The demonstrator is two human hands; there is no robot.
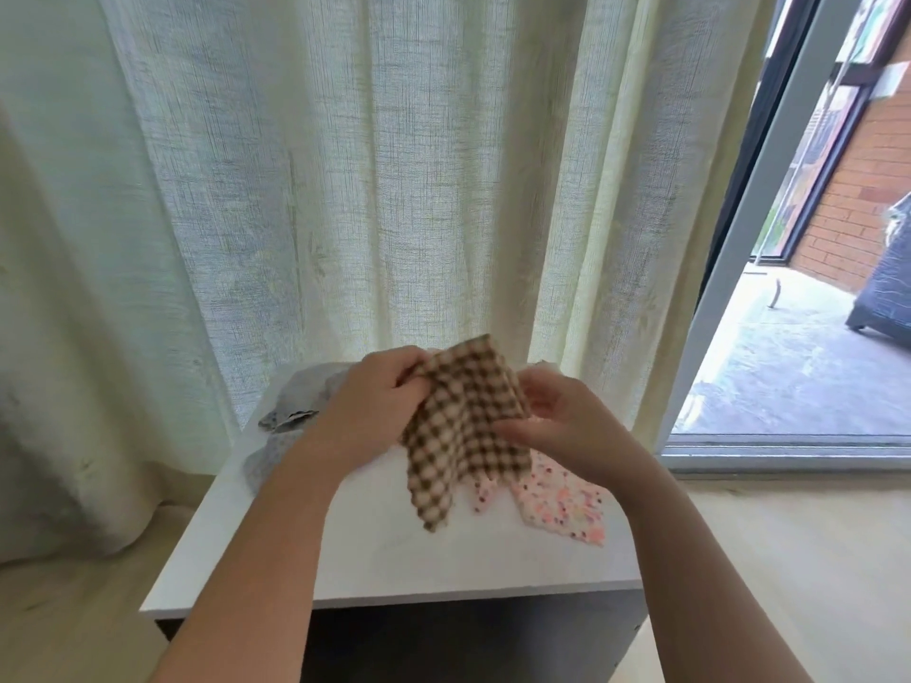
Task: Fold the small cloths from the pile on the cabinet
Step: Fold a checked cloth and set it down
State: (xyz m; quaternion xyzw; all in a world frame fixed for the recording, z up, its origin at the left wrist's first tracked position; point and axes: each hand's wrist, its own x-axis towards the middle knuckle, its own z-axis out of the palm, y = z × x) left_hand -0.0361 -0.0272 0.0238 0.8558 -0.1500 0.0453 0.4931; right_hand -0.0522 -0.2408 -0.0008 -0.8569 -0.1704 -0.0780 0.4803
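A pale cream sheer curtain [394,189] is seen hanging in folds across the back, and in front of it stands a low dark cabinet with a flat white top [394,559]. Right now, above the middle of that top, a small brown-and-cream checked cloth [463,426] is held up between both hands. Its upper edge is raised toward the curtain and one corner is left dangling low over the white surface; whether that corner touches the top cannot be told. The cloth's upper left edge is pinched by the left hand [374,406], with the fingers curled round the fabric. The right edge is gripped by the right hand [557,426], thumb laid on the front and fingers curled behind, though this is slightly blurred. The hands are kept close together, parted only by the cloth. Just below the right hand, a white cloth speckled with pink and dark dots [562,505] is spread flat on the top, partly hidden by the checked cloth. Behind the left wrist, a rumpled pile of grey patterned cloths [296,401] is heaped at the back left corner. Off to the right, a white sliding door frame [739,239] and a red brick wall [862,189] are seen.
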